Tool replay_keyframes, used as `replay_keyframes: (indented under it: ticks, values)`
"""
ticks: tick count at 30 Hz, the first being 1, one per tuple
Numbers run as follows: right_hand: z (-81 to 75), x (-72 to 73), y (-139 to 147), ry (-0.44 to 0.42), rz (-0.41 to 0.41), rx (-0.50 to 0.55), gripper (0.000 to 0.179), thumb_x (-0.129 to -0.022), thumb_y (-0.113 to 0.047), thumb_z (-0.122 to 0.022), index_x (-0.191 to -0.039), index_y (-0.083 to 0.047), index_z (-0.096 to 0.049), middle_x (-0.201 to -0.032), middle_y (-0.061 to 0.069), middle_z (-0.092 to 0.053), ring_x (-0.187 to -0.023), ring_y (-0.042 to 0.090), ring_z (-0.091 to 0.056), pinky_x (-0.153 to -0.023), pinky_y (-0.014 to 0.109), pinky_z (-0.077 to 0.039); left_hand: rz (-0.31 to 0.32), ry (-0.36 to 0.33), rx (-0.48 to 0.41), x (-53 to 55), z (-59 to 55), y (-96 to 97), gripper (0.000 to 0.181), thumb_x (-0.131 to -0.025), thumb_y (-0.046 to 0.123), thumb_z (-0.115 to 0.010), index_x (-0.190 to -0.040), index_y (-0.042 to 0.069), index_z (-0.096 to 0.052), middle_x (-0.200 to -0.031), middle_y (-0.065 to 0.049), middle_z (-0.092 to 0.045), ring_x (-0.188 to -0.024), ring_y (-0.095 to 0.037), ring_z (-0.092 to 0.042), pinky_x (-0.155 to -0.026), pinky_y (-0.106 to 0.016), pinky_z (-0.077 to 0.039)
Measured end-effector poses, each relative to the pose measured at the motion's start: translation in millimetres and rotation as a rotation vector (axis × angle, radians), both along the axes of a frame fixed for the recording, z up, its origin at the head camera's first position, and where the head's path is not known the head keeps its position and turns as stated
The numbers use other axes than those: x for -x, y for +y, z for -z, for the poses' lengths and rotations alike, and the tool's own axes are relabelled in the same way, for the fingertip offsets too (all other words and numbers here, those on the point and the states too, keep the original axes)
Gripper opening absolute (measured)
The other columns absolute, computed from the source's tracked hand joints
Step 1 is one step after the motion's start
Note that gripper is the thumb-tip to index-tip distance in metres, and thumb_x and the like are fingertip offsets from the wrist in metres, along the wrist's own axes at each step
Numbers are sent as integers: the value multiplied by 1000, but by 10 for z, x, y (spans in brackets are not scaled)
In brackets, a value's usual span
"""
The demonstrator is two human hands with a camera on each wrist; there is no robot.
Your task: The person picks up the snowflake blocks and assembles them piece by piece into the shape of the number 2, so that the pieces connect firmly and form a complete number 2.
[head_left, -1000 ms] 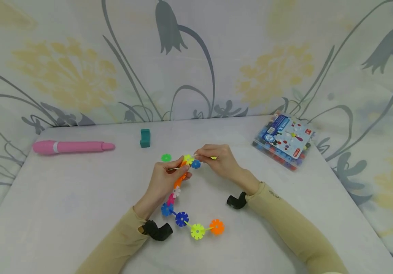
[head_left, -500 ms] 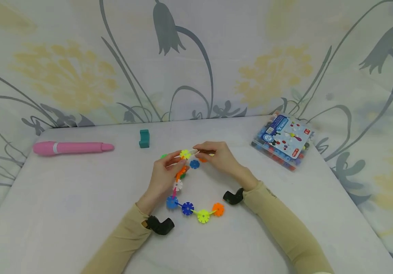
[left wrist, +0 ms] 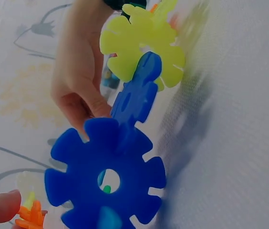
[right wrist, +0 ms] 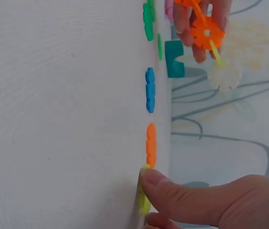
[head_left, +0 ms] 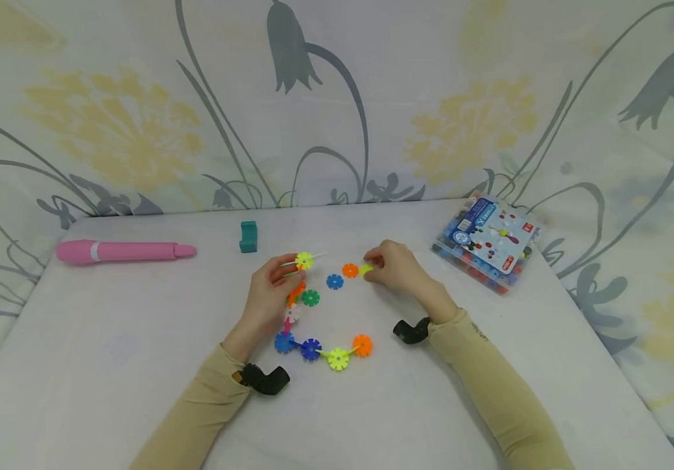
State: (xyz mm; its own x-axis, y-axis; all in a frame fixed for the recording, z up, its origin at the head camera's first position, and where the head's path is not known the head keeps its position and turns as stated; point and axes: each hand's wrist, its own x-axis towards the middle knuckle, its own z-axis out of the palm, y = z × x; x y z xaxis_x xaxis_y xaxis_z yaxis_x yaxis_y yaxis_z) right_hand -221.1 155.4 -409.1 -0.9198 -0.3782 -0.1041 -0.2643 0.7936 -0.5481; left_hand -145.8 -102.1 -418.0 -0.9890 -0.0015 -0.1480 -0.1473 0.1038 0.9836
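Note:
My left hand (head_left: 265,290) holds up a chain of interlocked plastic snowflake discs (head_left: 310,350). Its fingers grip the orange part near the upper end, where a yellow disc (head_left: 304,261) and a whitish disc (right wrist: 224,76) stick out. From there the chain hangs down through white, pink and blue to an orange disc (head_left: 363,345). To the right, my right hand (head_left: 400,271) pinches a loose yellow disc (right wrist: 144,202) at the tabletop, thumb on its edge. Beside it lie a loose orange disc (head_left: 350,270), a blue disc (head_left: 335,282) and a green disc (head_left: 310,297).
A clear box of coloured pieces (head_left: 486,238) stands at the back right. The teal block (head_left: 248,236) sits at the back, left of centre, and a pink wand-like object (head_left: 128,252) lies at the far left. A patterned cloth (head_left: 372,117) hangs behind the table.
The hands have moved apart. My right hand has left the chain's upper end and gone right to the loose yellow disc. My left hand has shifted left with the chain.

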Motion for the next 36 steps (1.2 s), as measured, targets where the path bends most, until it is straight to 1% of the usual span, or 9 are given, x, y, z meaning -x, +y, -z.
replay_keyframes:
  ticks: [6,14,16,19,23,25,27,31,36]
  values:
    - [13,-20,-12,-26,14,-13,24,-85,-11,-79,-105,-1,-70,-97,11,-62,-89,25,-57,-80,35,-49,-12,-8,15,6,1,-11,45,-98,10,-63,-142,10,-53,-136,-15,-59,-123,-28,-60,-104,-35,-48]
    - [-8,-24,-13,-14,24,19,20,-85,-12,-79,-99,-6,-64,-86,8,-62,-75,21,-55,-68,30,-46,-18,-9,20,3,1,-19,44,-98,10,-64,-141,11,-55,-136,-14,-59,-124,-27,-58,-104,-36,-48]
    - [-23,-34,-19,-7,34,69,18,-86,-11,-78,-99,-6,-66,-85,8,-64,-71,20,-58,-65,29,-48,-15,-5,26,3,4,-20,43,-98,11,-64,-140,11,-56,-136,-14,-59,-124,-28,-59,-105,-37,-48]
    - [-39,-55,-44,-24,34,225,16,-88,-8,-75,-102,-3,-68,-85,10,-69,-67,19,-65,-63,31,-56,-8,4,36,-4,3,-22,43,-98,12,-65,-139,11,-57,-135,-14,-60,-124,-28,-59,-106,-38,-47]
    - [-67,-101,-115,-84,25,448,19,-91,-6,-72,-109,-1,-69,-90,13,-72,-71,21,-71,-71,39,-61,9,13,54,-12,10,-29,42,-97,12,-66,-139,10,-58,-135,-14,-61,-126,-28,-57,-107,-39,-47]
    - [-88,-131,-153,-104,23,520,21,-92,-6,-71,-112,-1,-70,-94,14,-72,-74,22,-72,-75,40,-61,20,17,60,-15,13,-30,43,-97,12,-66,-139,10,-58,-135,-14,-61,-127,-28,-57,-107,-40,-46]
    - [-93,-151,-185,-121,21,564,22,-92,-6,-70,-114,-1,-70,-95,15,-73,-76,22,-73,-78,38,-61,30,19,62,-20,9,-25,43,-97,12,-66,-139,10,-58,-136,-14,-61,-127,-28,-57,-107,-40,-46]
    - [-74,-179,-224,-133,22,583,24,-94,-7,-68,-117,0,-70,-98,16,-75,-79,21,-73,-79,34,-60,45,23,60,-29,-6,-13,43,-97,12,-66,-139,11,-58,-136,-14,-61,-127,-28,-57,-107,-40,-47]
    - [-35,-193,-245,-108,26,603,26,-95,-8,-67,-120,-1,-70,-102,16,-74,-81,24,-72,-81,35,-60,55,24,69,-34,-18,-14,44,-97,13,-66,-140,11,-57,-135,-14,-61,-127,-28,-57,-107,-40,-47]
